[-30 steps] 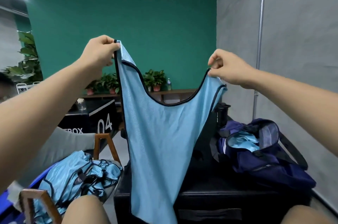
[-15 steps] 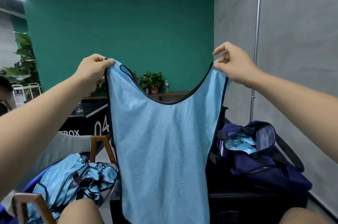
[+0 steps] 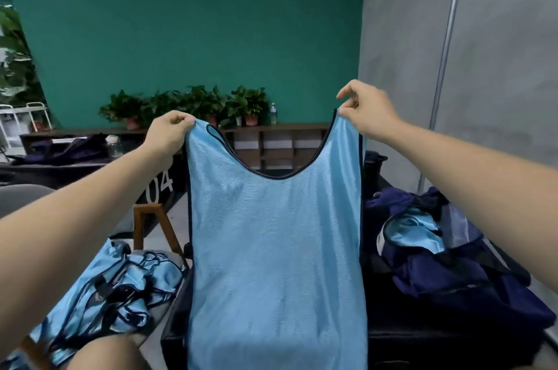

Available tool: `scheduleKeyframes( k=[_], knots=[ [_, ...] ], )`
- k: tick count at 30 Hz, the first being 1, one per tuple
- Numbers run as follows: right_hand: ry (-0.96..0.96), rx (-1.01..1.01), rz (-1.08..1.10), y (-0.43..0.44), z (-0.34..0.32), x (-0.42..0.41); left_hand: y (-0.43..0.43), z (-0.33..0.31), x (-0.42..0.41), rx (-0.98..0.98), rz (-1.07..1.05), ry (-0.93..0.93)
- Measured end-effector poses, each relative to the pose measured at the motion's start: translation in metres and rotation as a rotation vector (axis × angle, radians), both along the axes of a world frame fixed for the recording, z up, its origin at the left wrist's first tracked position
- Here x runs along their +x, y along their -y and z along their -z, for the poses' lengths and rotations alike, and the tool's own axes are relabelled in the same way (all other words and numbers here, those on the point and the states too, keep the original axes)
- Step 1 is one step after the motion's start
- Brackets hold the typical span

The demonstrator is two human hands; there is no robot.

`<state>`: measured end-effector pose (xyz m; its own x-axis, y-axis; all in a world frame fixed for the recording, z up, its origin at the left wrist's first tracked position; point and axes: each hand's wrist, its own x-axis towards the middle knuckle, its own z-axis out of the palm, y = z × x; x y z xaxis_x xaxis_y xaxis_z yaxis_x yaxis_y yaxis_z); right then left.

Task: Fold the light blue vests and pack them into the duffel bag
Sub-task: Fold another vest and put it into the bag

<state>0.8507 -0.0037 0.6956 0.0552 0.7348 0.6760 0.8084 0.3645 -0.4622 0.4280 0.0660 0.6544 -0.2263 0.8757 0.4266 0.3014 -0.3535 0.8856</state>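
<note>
The light blue vest (image 3: 274, 248) hung flat at near centre, raised by its shoulder straps, probably to square it for the first fold. The left hand (image 3: 166, 134) gripped the left strap with curled fingers; the right hand (image 3: 367, 111) pinched the right strap, spare fingers lifted. The duffel bag (image 3: 471, 288) lay open at right, and the unfolded vests (image 3: 114, 279) were heaped near left.

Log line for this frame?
light blue mesh vest: held up, spread | left hand, right hand: pinching its shoulders | navy duffel bag: open
</note>
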Motion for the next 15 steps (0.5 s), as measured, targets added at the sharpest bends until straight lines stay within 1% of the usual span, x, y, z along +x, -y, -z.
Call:
scheduleKeyframes(
  k=[6,15],
  knots=[
    [0.027,-0.083,-0.004,-0.07,0.033,-0.007,-0.067,0.047,0.007,-0.048,-0.064,-0.048],
    [0.032,-0.269,-0.043,-0.17,0.122,-0.011,-0.154,0.153,0.017,-0.219,-0.075,-0.077]
  ],
)
